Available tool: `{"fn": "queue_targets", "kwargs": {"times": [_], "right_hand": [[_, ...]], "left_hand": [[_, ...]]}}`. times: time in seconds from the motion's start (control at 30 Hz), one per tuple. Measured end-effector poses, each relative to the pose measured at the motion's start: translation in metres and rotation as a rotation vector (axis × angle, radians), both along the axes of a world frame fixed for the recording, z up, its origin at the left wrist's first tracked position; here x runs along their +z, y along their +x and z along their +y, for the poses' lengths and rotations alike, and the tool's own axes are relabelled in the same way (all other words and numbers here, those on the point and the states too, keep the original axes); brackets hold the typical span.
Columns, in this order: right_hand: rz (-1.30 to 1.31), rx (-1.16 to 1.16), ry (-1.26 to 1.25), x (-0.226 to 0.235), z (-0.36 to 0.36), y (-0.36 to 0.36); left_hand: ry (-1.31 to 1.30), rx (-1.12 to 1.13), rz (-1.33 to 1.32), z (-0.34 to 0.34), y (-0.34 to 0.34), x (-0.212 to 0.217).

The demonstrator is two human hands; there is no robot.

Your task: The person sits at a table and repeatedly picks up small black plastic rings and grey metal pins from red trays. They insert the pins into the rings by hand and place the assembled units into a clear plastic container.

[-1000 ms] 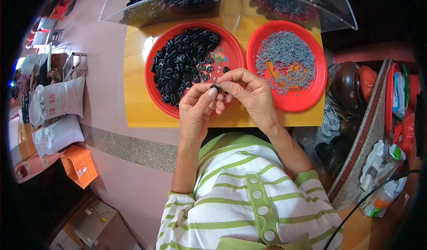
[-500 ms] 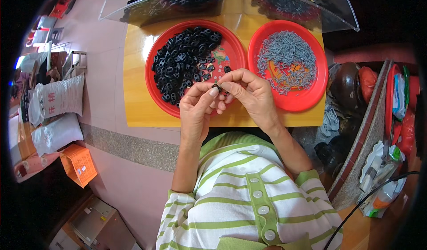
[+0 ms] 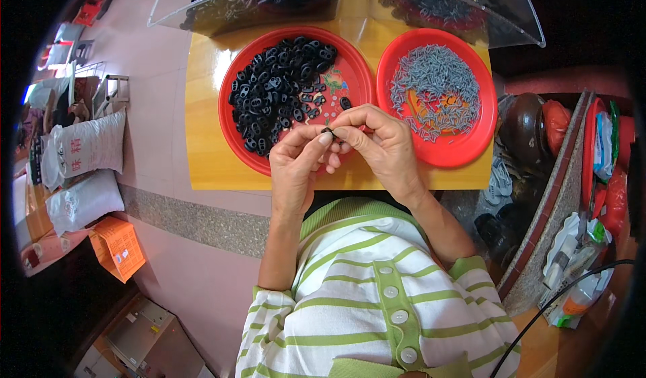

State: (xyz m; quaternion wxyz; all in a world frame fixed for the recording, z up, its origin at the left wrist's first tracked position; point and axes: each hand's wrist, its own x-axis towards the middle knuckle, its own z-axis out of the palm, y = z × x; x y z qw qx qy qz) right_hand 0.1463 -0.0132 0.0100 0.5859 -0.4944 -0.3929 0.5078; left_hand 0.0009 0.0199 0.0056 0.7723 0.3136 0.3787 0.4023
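Note:
My left hand (image 3: 297, 162) and my right hand (image 3: 382, 146) meet over the near edge of the table. A small black plastic piece (image 3: 327, 130) is pinched between my left thumb and fingers. My right thumb and forefinger are closed right against it, and whatever they grip is hidden. Behind my left hand lies a red round tray (image 3: 232, 139) with a heap of black oval plastic pieces (image 3: 272, 85), each with small holes. To the right, another red tray (image 3: 490, 119) carries many thin grey metal pins or screws (image 3: 434, 75); they are too small to tell which.
Clear plastic bins (image 3: 269, 4) with more black pieces stand along the table's far edge. The yellow wooden table (image 3: 202, 122) shows at left. White sacks (image 3: 87, 146) and an orange basket (image 3: 118, 247) sit on the floor at left; a brown jar (image 3: 523, 125) stands at right.
Both hands stay together on the black piece, with only slight finger movement. The trays and their contents look the same; the view has shifted slightly.

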Motion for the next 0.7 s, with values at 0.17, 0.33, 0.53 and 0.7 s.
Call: {"fn": "queue_targets", "kwargs": {"times": [0.17, 0.33, 0.53, 0.7], "right_hand": [[-0.034, -0.014, 0.011, -0.006, -0.001, 0.0], [0.082, 0.025, -0.048, -0.012, -0.003, 0.004], [0.007, 0.088, -0.046, 0.004, 0.001, 0.012], [-0.141, 0.14, -0.047, 0.006, 0.002, 0.016]], "left_hand": [[0.02, -0.028, 0.059, 0.002, 0.0, -0.003], [0.013, -0.082, 0.025, 0.003, -0.002, -0.008], [0.036, -0.082, 0.039, 0.005, -0.001, -0.003], [0.02, -0.101, 0.02, 0.005, -0.002, 0.0]]}}
